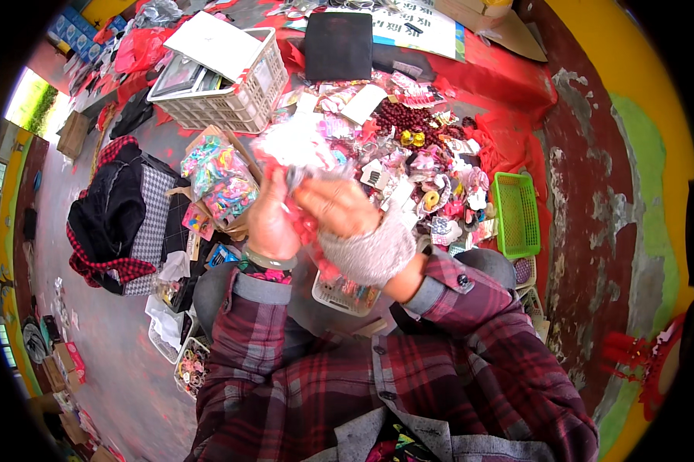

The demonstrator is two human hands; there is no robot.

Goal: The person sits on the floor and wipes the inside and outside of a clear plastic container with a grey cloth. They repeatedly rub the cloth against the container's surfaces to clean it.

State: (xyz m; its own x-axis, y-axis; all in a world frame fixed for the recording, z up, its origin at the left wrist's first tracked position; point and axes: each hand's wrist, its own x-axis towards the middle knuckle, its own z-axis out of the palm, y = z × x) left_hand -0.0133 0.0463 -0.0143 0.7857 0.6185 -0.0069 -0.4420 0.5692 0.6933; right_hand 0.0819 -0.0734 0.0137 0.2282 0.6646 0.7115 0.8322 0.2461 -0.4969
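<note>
My left hand (271, 223) and my right hand (337, 204) meet in front of me, their fingers bent in toward each other and partly blurred. A small greyish thing shows at the fingertips. Red, glossy-looking material (307, 229) hangs between the palms, too smeared to name. Around my right wrist is a fuzzy grey-pink band (370, 250); a pale bangle (270, 260) circles the left one. Just beyond the fingers lies a bright white-and-pink bundle (293, 144), overexposed. Under my hands stands a white basket (345, 302) with reddish small items.
A heap of hair accessories and packets (431, 169) spreads ahead. A green basket (516, 215) stands right, a white crate (224, 108) far left. Nearer left are a bag of colourful pieces (220, 181) and a houndstooth box (148, 223) with dark clothing. A black flat case (338, 46) lies at the back.
</note>
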